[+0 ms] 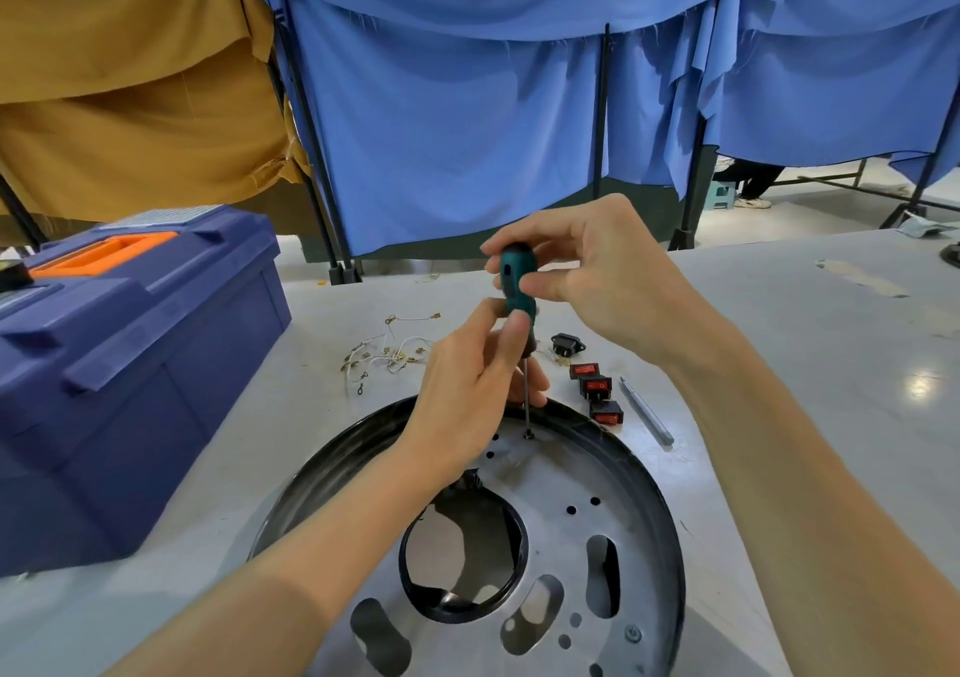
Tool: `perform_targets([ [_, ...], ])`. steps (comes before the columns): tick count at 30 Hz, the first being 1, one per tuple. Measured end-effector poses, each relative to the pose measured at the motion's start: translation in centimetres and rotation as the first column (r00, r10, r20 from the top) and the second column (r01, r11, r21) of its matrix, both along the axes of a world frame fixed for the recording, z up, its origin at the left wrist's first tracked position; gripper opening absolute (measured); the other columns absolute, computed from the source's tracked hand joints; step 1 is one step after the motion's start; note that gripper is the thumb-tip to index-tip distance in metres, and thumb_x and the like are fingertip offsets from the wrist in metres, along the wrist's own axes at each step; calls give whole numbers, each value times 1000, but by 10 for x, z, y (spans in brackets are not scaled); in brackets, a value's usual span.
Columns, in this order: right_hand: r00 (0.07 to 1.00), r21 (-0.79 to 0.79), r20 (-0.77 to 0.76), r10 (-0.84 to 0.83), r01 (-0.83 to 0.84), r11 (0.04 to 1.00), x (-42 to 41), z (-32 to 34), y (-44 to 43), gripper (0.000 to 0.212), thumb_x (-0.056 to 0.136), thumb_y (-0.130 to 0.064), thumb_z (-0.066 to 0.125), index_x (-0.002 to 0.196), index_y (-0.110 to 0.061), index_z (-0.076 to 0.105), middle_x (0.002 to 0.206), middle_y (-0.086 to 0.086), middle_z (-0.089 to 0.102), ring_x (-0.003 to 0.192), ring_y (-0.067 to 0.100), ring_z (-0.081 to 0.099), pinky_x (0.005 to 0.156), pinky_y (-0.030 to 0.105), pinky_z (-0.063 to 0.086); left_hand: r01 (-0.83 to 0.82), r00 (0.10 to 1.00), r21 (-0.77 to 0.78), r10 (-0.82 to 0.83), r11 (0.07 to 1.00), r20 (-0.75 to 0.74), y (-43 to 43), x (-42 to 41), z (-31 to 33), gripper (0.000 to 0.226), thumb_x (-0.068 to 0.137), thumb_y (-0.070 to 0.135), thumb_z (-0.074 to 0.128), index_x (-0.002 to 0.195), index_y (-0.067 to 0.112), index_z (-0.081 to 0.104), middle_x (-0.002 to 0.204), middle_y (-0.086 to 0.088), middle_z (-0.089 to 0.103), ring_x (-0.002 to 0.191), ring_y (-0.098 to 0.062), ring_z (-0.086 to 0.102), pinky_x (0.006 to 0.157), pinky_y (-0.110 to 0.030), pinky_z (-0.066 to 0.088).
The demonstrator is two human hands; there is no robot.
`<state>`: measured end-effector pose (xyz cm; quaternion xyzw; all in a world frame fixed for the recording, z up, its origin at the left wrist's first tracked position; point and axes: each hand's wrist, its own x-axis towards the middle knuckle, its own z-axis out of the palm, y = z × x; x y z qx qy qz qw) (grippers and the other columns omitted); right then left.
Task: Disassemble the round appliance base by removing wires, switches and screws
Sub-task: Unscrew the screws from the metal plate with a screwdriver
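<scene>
- Head view: the round appliance base [597,489] lies flat on the grey worktop [810,364], close in front of the person, its silver plate facing up inside a black rim
- The right grip [597,276] pinches the top of a teal-handled screwdriver [517,281] between thumb and fingers
- The left grip [467,385] curls round the lower handle, by the upright shaft
- The tip sits on a screw [528,436] near the base's far edge
- Just beyond the rim lie three red switches [595,385], a black socket [567,345], a loose metal bit [647,411] and white wires [384,354]
- A blue toolbox [130,364] stands to the left
</scene>
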<state>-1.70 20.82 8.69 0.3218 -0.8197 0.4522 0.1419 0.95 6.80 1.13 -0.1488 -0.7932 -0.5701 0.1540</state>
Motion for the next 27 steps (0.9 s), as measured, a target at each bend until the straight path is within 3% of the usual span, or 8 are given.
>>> perform_targets([
  [2,999,-12,19,36,-36,999,1,0,1,24,83,-1,69,100,-17,75,95,-1,73,89,10,68,85,16,53,-25,1000,-26,24,999,-10,1,-2,0,20,101,32,41,105,17,54,74,-7,71,66,-21,71,74,-43,59],
  [5,1000,-9,13,24,-24,1000,2,-1,1,15,77,-29,78,92,-32,75,99,-5,67,90,8,63,80,14,51,-53,999,-31,53,998,-11,2,-1,1,20,95,35,55,100,16,51,72,-7,71,65,-22,70,75,-46,58],
  [8,1000,-38,-18,-5,4,999,-1,-1,3,25,78,-18,79,98,-31,75,95,-3,70,84,10,65,80,15,52,-43,999,-33,43,999,-17,1,0,1,24,95,40,53,98,17,49,72,-9,71,64,-25,70,75,-48,58],
  [12,998,-79,46,50,-46,996,-3,1,6,30,81,8,68,103,-11,74,94,7,74,85,13,72,81,17,56,-16,1000,-62,15,998,-7,1,0,-1,23,103,30,38,111,17,56,74,-9,70,68,-23,70,78,-49,57],
  [17,998,-51,57,41,-38,998,1,2,6,14,75,-28,80,88,-29,75,87,-3,70,82,19,65,75,12,53,-58,998,-81,58,995,4,3,-2,-1,25,92,41,57,94,17,51,70,-6,72,65,-21,70,77,-49,57],
  [22,1000,-63,22,11,-9,998,-1,1,3,36,75,-3,78,101,-28,75,88,-2,72,82,9,67,80,14,54,-51,999,-72,51,996,7,1,0,2,48,81,61,51,99,17,50,70,-7,72,64,-22,70,77,-51,57],
  [25,997,-57,62,40,-36,998,-1,2,4,32,80,9,68,100,-15,75,92,3,74,88,11,71,84,17,55,-34,999,-126,30,991,-27,2,1,0,40,93,52,37,109,20,54,70,-5,71,66,-20,69,78,-50,56],
  [27,994,-47,82,67,-64,997,0,2,4,25,84,2,68,99,-16,74,94,2,74,89,10,70,84,17,54,-40,999,-133,37,990,-31,2,0,-1,30,99,42,37,101,18,56,70,-5,71,66,-19,69,77,-49,57],
])
